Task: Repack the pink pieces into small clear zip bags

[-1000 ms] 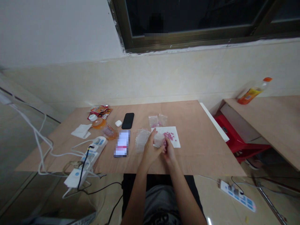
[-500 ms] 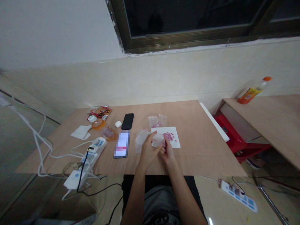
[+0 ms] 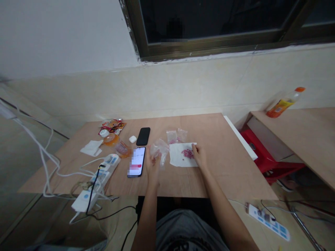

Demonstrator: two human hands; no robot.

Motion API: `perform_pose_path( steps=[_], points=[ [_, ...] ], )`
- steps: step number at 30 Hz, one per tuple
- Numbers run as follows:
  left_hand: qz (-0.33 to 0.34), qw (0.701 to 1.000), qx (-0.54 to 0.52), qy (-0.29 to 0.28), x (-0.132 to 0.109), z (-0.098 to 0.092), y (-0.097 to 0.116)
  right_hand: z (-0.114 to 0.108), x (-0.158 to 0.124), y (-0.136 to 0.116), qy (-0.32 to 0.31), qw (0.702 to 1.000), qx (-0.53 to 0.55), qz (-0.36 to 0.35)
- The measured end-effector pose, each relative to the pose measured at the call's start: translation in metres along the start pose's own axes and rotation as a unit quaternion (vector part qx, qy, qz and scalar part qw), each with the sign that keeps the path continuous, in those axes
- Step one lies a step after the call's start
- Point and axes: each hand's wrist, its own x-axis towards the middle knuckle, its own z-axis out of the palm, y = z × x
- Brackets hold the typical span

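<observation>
My left hand (image 3: 153,162) is closed on a small clear plastic bag (image 3: 158,148) and holds it just above the wooden table (image 3: 225,164), left of a white paper sheet (image 3: 180,158). A heap of small pink beads (image 3: 187,153) lies on that sheet. My right hand (image 3: 199,156) rests at the sheet's right edge with its fingers pinched next to the beads; what it pinches is too small to see. Two more small clear bags (image 3: 176,136) with pink contents lie just behind the sheet.
A lit phone (image 3: 136,162) lies left of my left hand, and a dark phone (image 3: 143,136) and a white earbud case (image 3: 132,139) behind it. Power strip (image 3: 106,165), cables, snack wrappers (image 3: 112,127) and a tissue (image 3: 91,147) fill the left. A red stool (image 3: 264,153) and bottle (image 3: 284,103) stand right.
My hands have come apart. The left carried the clear bag to the left; the right moved out to the pink beads on the paper.
</observation>
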Motion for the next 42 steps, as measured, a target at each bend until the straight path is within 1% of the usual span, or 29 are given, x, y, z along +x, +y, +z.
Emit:
perform_pose_path(
  steps=[1, 3, 6, 8, 10, 13, 15, 18, 21, 24, 26, 29, 33, 36, 39, 42],
  points=[
    [-0.008, 1.000, -0.014, 0.018, 0.003, -0.001, -0.003, -0.003, 0.006, 0.003, -0.015, 0.998, -0.057, -0.016],
    [-0.022, 0.999, -0.021, 0.035, 0.008, -0.003, -0.010, -0.007, 0.013, 0.006, -0.049, 0.984, -0.168, -0.035],
    [-0.053, 0.998, 0.010, 0.025, 0.009, -0.006, -0.022, -0.007, 0.015, 0.006, -0.087, 0.948, -0.303, -0.045],
    [-0.049, 0.997, 0.064, 0.013, 0.007, -0.009, -0.031, -0.006, 0.013, 0.006, -0.095, 0.928, -0.357, -0.046],
    [-0.020, 0.991, 0.135, 0.014, 0.004, -0.012, -0.039, -0.005, 0.011, 0.005, -0.098, 0.915, -0.387, -0.047],
    [0.028, 0.972, 0.233, 0.020, -0.001, -0.016, -0.047, -0.004, 0.010, 0.002, -0.108, 0.904, -0.412, -0.051],
    [0.057, 0.955, 0.288, 0.027, -0.005, -0.017, -0.048, -0.004, 0.009, 0.000, -0.118, 0.897, -0.422, -0.056],
    [0.093, 0.923, 0.369, 0.049, -0.009, -0.018, -0.047, -0.003, 0.009, -0.002, -0.128, 0.891, -0.432, -0.063],
    [0.106, 0.891, 0.435, 0.071, -0.014, -0.018, -0.043, -0.003, 0.008, -0.004, -0.132, 0.887, -0.437, -0.065],
    [0.109, 0.866, 0.481, 0.083, -0.013, -0.017, -0.040, -0.003, 0.008, -0.004, -0.139, 0.884, -0.441, -0.062],
    [0.126, 0.848, 0.510, 0.070, -0.007, -0.016, -0.040, -0.003, 0.008, -0.004, -0.143, 0.883, -0.443, -0.062],
    [0.154, 0.814, 0.559, 0.009, 0.010, -0.011, -0.041, -0.003, 0.008, -0.004, -0.138, 0.883, -0.444, -0.067],
    [0.129, 0.782, 0.604, -0.082, 0.036, -0.003, -0.045, -0.003, 0.008, -0.005, -0.138, 0.881, -0.448, -0.066],
    [0.110, 0.763, 0.621, -0.143, 0.049, -0.001, -0.048, -0.002, 0.008, -0.005, -0.135, 0.883, -0.444, -0.064],
    [0.112, 0.747, 0.635, -0.161, 0.056, -0.001, -0.049, -0.002, 0.007, -0.005, -0.134, 0.886, -0.440, -0.065],
    [0.133, 0.744, 0.639, -0.144, 0.060, -0.001, -0.049, -0.002, 0.007, -0.005, -0.134, 0.884, -0.442, -0.069]
  ],
)
